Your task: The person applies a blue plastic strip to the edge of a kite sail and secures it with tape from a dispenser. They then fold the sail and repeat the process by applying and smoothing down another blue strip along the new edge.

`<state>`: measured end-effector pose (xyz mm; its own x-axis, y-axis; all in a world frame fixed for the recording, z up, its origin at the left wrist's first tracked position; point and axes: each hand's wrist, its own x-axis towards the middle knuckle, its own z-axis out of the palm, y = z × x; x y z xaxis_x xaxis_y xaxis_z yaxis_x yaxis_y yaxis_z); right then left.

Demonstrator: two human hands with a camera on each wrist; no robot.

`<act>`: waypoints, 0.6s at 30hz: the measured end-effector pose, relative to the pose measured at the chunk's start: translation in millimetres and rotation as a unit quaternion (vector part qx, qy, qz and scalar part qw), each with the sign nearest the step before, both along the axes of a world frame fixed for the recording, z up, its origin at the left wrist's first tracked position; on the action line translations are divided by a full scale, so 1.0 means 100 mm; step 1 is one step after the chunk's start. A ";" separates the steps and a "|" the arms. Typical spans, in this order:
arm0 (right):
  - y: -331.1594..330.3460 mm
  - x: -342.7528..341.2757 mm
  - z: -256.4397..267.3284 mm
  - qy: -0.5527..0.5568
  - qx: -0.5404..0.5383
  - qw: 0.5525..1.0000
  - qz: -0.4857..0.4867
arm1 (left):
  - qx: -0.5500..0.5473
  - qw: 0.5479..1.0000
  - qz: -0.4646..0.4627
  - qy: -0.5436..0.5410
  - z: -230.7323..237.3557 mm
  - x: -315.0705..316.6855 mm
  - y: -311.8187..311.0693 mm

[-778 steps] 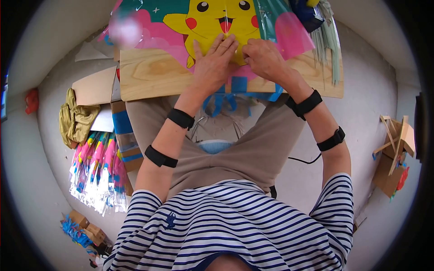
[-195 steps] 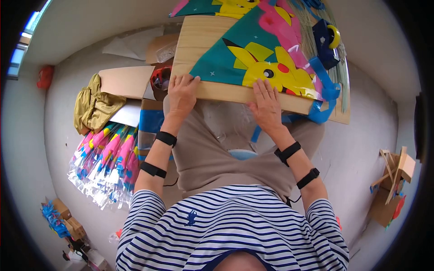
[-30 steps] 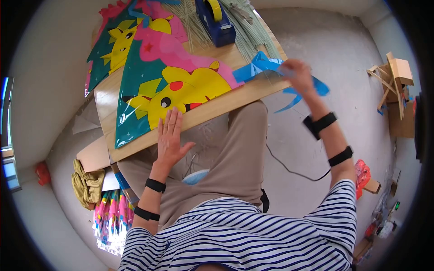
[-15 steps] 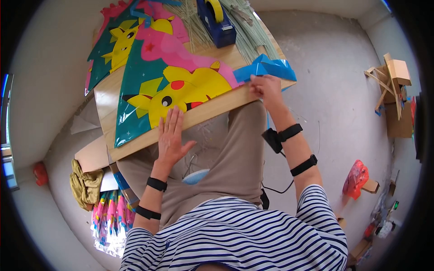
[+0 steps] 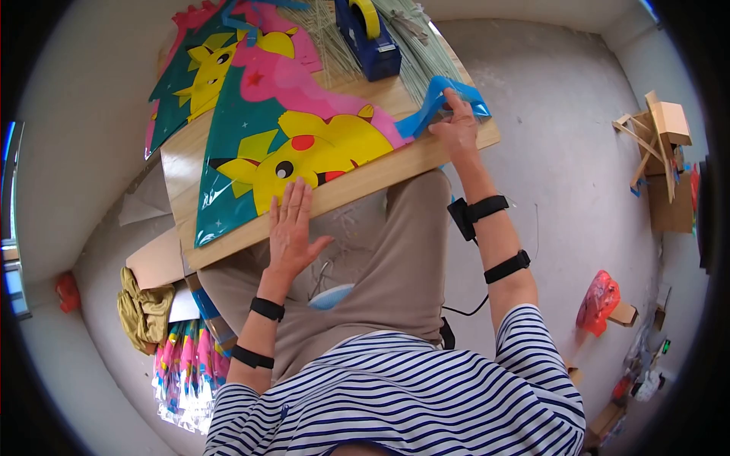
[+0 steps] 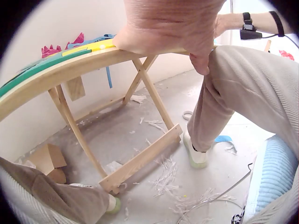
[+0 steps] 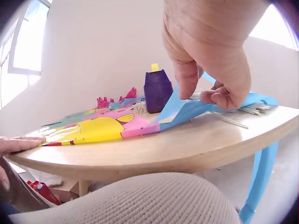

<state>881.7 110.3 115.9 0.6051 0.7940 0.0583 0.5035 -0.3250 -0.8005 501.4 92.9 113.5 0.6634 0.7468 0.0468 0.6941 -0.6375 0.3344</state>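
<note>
A folded plastic kite sail, green, pink and yellow with a printed cartoon face, lies along the table's near edge. My left hand rests flat on its lower edge, fingers straight and thumb spread. From the sail's right corner runs a blue plastic streamer, bent up in a fold over the table corner. My right hand reaches over this streamer, its thumb apart from the fingers. In the right wrist view the thumb and bent fingers are right at the streamer, close over pale thin sticks.
A blue tape dispenser with yellow tape stands at the back beside a bundle of thin sticks. Another printed sail lies at the far left. The wooden table stands over my knees; scraps litter the floor.
My right hand has come in from beyond the table's right corner, where it was spreading the streamer, and now reaches over it. The streamer's fold has narrowed and shifted. My left hand stays put.
</note>
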 end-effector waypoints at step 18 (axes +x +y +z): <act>0.33 -0.16 -0.27 -0.021 0.083 0.952 -0.294 | 0.012 1.000 -0.003 0.005 -0.02 0.02 0.00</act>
